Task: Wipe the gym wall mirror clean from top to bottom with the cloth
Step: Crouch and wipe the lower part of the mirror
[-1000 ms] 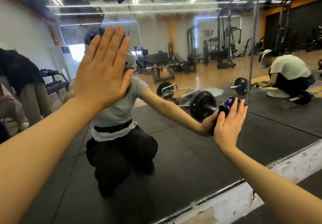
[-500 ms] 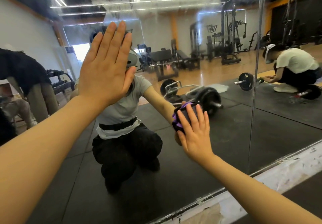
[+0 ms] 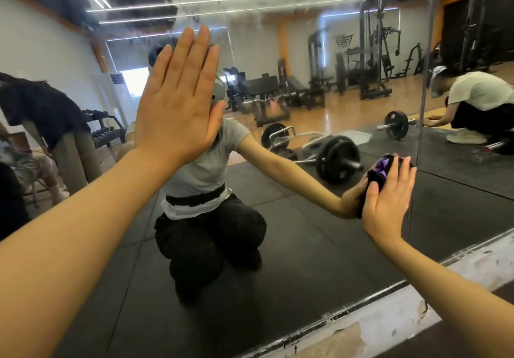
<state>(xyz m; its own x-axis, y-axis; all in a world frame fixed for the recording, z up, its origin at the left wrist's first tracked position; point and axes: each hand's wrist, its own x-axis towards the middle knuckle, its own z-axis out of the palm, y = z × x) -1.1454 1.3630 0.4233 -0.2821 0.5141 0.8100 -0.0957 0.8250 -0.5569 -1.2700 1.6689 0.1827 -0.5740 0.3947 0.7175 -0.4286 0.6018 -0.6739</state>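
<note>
The wall mirror (image 3: 292, 232) fills the view and shows my crouching reflection. My left hand (image 3: 178, 101) lies flat against the glass at upper left, fingers straight and together. My right hand (image 3: 386, 199) presses a dark purple cloth (image 3: 379, 169) flat onto the mirror low at the right, fingers straight over it, just left of a vertical mirror seam (image 3: 422, 101). Most of the cloth is hidden under my palm. Smeary streaks cloud the top of the glass (image 3: 250, 4).
A scuffed white strip (image 3: 389, 313) runs along the mirror's bottom edge above the floor. In the reflection are barbells, benches, weight machines, a dumbbell rack, a crouching person at right and people at left.
My right hand slid the cloth left across the glass, then back right toward the seam. My left hand stayed flat on the mirror.
</note>
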